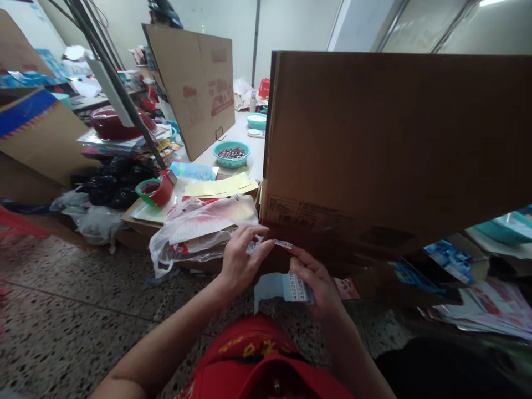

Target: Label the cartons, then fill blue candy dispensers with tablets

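A small white label (283, 244) printed with numbers sticks to the index fingertip of my right hand (313, 280). That hand is closed around a pale backing strip of number labels (297, 288), whose bare end (268, 288) curls to the left. A red and white card (347, 288) shows beside the same hand. My left hand (243, 255) is just left of the loose label, fingers apart and bent, with nothing visible held. Behind my left hand lies a clear plastic bag (203, 221) with printed papers inside.
A large brown carton (390, 138) stands ahead on the right. On the table (253, 147) sits a teal bowl of dark beads (231, 154). Yellow paper (224, 185) and a red tape dispenser (163, 189) lie at left. Black bags (120, 183) are farther left.
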Demonstrator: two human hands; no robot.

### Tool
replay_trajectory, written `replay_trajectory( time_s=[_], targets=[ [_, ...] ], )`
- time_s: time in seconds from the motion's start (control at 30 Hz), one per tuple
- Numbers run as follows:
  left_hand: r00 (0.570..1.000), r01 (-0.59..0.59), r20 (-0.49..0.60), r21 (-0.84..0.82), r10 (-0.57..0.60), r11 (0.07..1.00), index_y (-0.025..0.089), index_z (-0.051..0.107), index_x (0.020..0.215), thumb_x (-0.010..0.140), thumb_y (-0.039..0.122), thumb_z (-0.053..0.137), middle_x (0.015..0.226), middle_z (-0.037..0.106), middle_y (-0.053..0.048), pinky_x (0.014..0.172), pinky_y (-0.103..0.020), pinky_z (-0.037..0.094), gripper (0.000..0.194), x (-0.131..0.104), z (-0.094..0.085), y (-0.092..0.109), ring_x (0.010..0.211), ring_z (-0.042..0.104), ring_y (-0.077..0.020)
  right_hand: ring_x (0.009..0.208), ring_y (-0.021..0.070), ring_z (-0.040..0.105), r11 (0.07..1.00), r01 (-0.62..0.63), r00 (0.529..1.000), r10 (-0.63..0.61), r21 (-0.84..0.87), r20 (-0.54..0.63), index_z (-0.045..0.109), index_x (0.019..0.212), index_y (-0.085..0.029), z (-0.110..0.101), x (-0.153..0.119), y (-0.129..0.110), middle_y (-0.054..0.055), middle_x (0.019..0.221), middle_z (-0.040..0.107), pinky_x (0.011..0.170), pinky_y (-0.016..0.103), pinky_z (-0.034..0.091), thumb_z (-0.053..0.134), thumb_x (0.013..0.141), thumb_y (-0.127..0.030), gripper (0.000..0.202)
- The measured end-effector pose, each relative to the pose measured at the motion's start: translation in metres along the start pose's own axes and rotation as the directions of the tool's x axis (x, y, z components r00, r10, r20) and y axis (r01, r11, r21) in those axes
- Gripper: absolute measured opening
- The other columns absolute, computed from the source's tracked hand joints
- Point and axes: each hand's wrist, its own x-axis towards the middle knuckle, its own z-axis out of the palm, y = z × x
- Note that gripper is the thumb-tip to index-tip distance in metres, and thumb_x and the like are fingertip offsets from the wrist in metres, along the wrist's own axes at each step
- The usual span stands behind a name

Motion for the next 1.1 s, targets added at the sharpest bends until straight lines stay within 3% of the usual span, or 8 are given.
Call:
replay_trajectory(
  time_s=[0.07,0.13,0.23,0.33,0.47,0.77,0.97,1.1],
  targets=[
    [0.973,0.16,0.192,-0.168,-0.127,0.973,0.018,0.064,0.091,0.082,0.039,0.058,0.081,0.063,-0.002,0.066,-0.026,0.044,0.024,0.008,0.002,0.002,0.07,0.055,-0.0124,0.045,0.0055,0.027,0.999,0.02,1.0,-0.019,-0.031,0.024,0.064,0.111,-0.021,0.001,0.001,0.0,-0.007,0.058,0.032,0.039,0.018,0.024,0.068,0.067,-0.039,0.048],
    [0.952,0.191,0.278,-0.22,-0.126,0.957,0.016,0.062,0.077,0.082,0.036,0.059,0.071,0.059,0.0,0.063,-0.024,0.041,0.021,0.013,0.004,0.002,0.065,0.052,-0.011,0.045,0.0056,0.028,0.993,0.057,0.997,-0.052,-0.108,0.048,0.065,0.111,-0.021,0.001,0.003,-0.001,-0.007,0.059,0.033,0.039,0.019,0.025,0.066,0.07,-0.04,0.045],
    [0.99,0.095,0.114,-0.15,-0.079,0.984,0.016,0.058,0.068,0.084,0.029,0.056,0.07,0.057,0.0,0.067,-0.025,0.04,0.021,0.019,0.004,0.002,0.069,0.051,-0.0113,0.048,0.0071,0.035,0.911,0.187,0.977,-0.212,-0.369,-0.03,0.061,0.118,-0.022,0.001,0.005,-0.004,-0.006,0.061,0.04,0.044,0.02,0.031,0.062,0.076,-0.038,0.045],
    [0.997,0.01,-0.08,-0.073,-0.016,0.997,0.017,0.057,0.07,0.085,0.028,0.055,0.074,0.056,0.0,0.069,-0.026,0.04,0.018,0.031,-0.002,0.006,0.073,0.051,-0.0119,0.053,0.0091,0.044,0.671,0.325,0.868,-0.492,-0.666,-0.072,0.051,0.13,-0.023,0.0,0.008,-0.009,-0.005,0.063,0.048,0.053,0.022,0.04,0.058,0.082,-0.034,0.05],
    [0.99,-0.126,-0.073,-0.018,0.124,0.992,0.018,0.058,0.071,0.083,0.023,0.058,0.074,0.055,0.0,0.07,-0.026,0.041,0.013,0.053,-0.006,0.017,0.074,0.05,-0.0122,0.057,0.0128,0.053,0.275,0.417,0.723,-0.678,-0.866,0.132,0.046,0.135,-0.024,-0.001,0.017,-0.013,-0.003,0.063,0.057,0.065,0.027,0.046,0.057,0.084,-0.032,0.053],
    [0.973,-0.209,-0.088,0.067,0.215,0.976,0.017,0.061,0.068,0.081,0.017,0.06,0.072,0.056,0.0,0.07,-0.026,0.041,0.013,0.069,0.005,0.028,0.074,0.051,-0.0123,0.073,0.0191,0.065,-0.165,0.374,0.58,-0.726,-0.913,0.369,0.04,0.14,-0.022,0.002,0.033,-0.021,0.009,0.096,0.071,0.067,0.027,0.05,0.054,0.087,-0.031,0.055],
    [0.969,-0.207,-0.106,0.132,0.221,0.969,0.018,0.062,0.07,0.082,0.023,0.06,0.073,0.059,0.0,0.07,-0.028,0.041,0.014,0.07,0.01,0.025,0.075,0.053,-0.0132,0.069,0.0138,0.065,-0.359,0.23,0.539,-0.727,-0.905,0.426,0.045,0.136,-0.017,0.002,0.039,-0.024,0.006,0.088,0.071,0.063,0.021,0.047,0.05,0.091,-0.032,0.047],
    [0.957,-0.212,-0.157,0.194,0.243,0.958,0.018,0.063,0.071,0.083,0.026,0.06,0.076,0.061,-0.001,0.071,-0.029,0.04,0.014,0.07,0.015,0.023,0.075,0.052,-0.0136,0.063,0.0121,0.062,-0.408,0.132,0.554,-0.726,-0.903,0.409,0.044,0.136,-0.02,0.003,0.042,-0.027,0.003,0.081,0.07,0.053,0.02,0.044,0.045,0.093,-0.035,0.046]
  ],
)
